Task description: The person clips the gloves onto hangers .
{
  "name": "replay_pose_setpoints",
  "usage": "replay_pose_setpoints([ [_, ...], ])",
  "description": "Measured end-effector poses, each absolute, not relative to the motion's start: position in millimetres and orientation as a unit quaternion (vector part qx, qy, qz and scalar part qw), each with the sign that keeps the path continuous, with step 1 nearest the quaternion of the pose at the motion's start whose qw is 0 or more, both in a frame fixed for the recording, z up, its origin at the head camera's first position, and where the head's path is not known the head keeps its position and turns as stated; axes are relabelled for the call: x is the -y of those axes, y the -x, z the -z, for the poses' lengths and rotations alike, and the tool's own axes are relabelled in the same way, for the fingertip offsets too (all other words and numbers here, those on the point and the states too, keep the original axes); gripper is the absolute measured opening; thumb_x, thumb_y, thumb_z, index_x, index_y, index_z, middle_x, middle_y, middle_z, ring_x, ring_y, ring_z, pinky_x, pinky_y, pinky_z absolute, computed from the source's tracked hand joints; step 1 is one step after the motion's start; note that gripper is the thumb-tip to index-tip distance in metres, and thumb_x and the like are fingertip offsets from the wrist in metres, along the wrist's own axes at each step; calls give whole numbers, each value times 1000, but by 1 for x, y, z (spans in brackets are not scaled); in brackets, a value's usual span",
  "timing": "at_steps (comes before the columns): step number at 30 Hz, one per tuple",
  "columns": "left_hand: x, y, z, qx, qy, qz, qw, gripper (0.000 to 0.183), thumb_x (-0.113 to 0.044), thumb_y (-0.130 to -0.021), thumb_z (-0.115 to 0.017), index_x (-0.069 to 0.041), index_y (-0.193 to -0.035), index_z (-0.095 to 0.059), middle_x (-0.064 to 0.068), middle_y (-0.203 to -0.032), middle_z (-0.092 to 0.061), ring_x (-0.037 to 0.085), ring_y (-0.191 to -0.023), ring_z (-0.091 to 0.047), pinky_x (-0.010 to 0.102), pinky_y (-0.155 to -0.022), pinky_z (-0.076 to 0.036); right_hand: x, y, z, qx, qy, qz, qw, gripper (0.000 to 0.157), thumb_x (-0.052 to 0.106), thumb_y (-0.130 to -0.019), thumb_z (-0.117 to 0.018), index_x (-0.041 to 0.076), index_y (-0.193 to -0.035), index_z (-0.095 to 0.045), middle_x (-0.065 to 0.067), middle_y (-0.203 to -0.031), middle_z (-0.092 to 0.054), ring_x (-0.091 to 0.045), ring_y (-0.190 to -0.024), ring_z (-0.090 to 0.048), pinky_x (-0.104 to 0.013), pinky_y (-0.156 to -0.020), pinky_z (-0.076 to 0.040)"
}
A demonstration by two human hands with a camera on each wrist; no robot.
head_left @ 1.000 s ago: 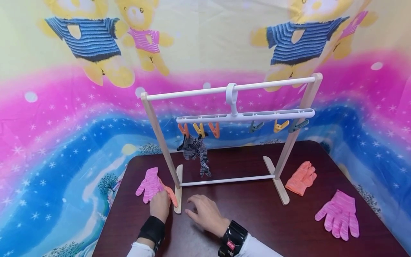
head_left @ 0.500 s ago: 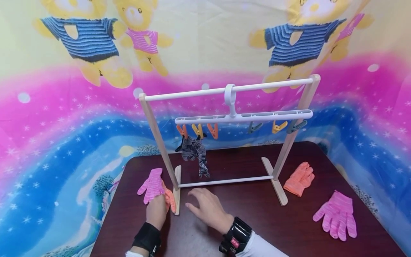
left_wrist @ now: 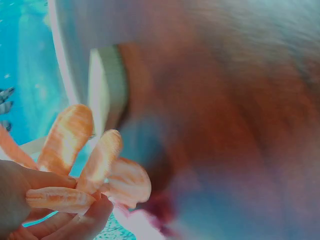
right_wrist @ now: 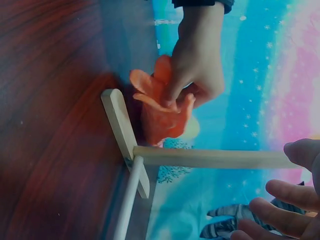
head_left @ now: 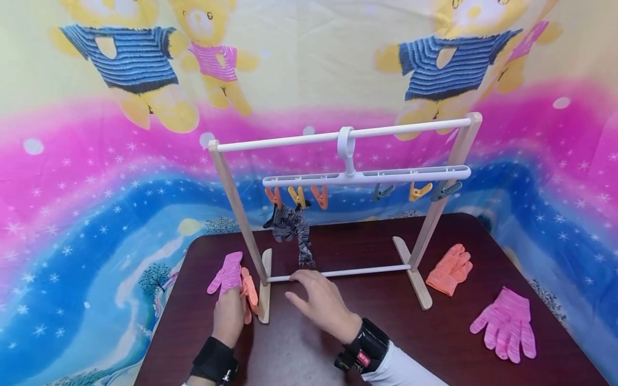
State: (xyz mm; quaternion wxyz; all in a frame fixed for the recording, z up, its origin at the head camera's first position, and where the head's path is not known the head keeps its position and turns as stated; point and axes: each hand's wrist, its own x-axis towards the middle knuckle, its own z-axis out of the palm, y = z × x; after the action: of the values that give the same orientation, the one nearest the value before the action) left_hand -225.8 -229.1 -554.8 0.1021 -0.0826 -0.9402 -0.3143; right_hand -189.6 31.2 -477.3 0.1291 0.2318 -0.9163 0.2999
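An orange glove (head_left: 249, 289) is being pinched by the left hand (head_left: 229, 316) at the lower left of the head frame, just beside the rack foot (head_left: 265, 305); a pink glove (head_left: 226, 276) is lying next to it. The right hand (head_left: 325, 305), at lower centre, is being held with nothing in its grasp, its fingers loosely bent; whether the lower bar (head_left: 367, 270) is being touched cannot be told. A grey knitted glove (head_left: 289, 222) is being held by clips, left of centre.

The step in hand is judged to be the picking up of the orange glove. The next move seems to be calling for a firm pinch, so that the fabric is cleared past the upright (head_left: 236, 214).

White characters are being shown on a red label (head_left: 363, 358) on the right wristband (head_left: 369, 343), lower centre; they are too small to be read.
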Motion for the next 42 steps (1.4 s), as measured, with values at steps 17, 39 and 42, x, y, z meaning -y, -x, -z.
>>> replay_pose_setpoints([
  [17,208,184,524,931,-34,282,229,9,1,-89,-71,4,-97,-71,15,-76,-71,28,-66,-68,43,-58,-51,-54,190,467,916,-211,-316,129,37,38,-92,-73,15,-122,-70,0,-124,-71,-19,-117,-66,-40,-93,-56],
  [39,189,159,516,885,21,294,361,20,11,-75,-78,2,-92,-72,13,-80,-74,22,-67,-72,29,-60,-55,-82,192,450,902,-193,-341,179,33,31,-92,-75,15,-120,-71,-2,-125,-71,-21,-118,-66,-42,-96,-55],
  [42,185,158,511,876,37,301,375,20,11,-75,-79,4,-92,-72,14,-81,-74,24,-68,-72,25,-60,-55,-85,193,449,904,-189,-336,185,33,32,-91,-75,15,-119,-71,-3,-125,-71,-21,-118,-66,-42,-97,-54],
])
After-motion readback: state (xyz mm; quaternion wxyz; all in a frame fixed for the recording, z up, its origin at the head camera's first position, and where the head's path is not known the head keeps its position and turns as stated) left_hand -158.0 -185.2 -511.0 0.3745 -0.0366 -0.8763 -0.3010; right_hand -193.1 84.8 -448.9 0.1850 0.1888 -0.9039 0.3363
